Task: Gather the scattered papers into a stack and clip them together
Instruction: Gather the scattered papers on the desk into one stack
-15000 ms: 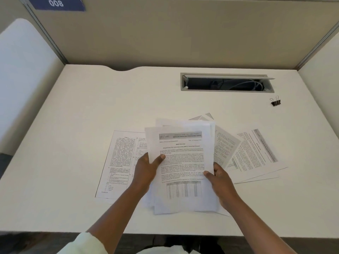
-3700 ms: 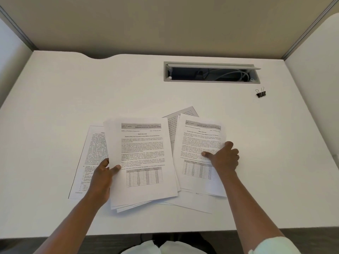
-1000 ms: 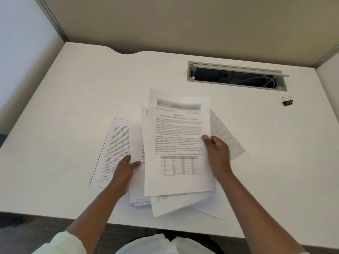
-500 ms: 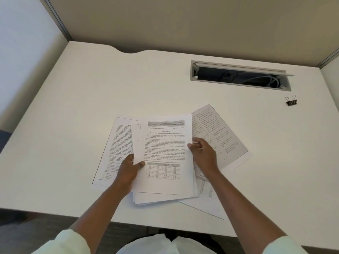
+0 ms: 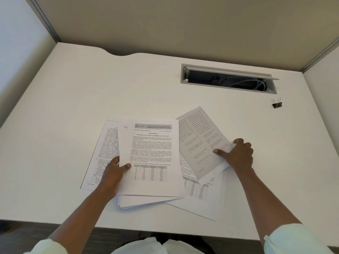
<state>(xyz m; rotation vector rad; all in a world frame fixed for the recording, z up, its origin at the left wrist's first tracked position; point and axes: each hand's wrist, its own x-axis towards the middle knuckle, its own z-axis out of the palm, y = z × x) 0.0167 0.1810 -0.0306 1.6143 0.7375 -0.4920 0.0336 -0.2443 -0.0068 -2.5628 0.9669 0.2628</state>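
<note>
A partial stack of printed papers [image 5: 152, 158] lies near the desk's front edge, and my left hand [image 5: 112, 174] grips its left side with the thumb on top. To the right a grey-toned sheet [image 5: 199, 142] lies at an angle. My right hand [image 5: 236, 154] pinches its right edge, thumb on the page. More sheets [image 5: 200, 197] lie under it, and a single text page [image 5: 101, 154] sticks out to the left of the stack. A black binder clip [image 5: 276, 103] rests alone at the far right, well beyond both hands.
The white desk [image 5: 91, 88] has an open cable slot [image 5: 227, 80] at the back right with cords inside. Beige partition walls close off the back and both sides. The front edge of the desk runs just below the papers.
My right hand has left the stack's right edge and moved right to grip the angled grey sheet. The left hand still holds the stack, which now lies flatter.
</note>
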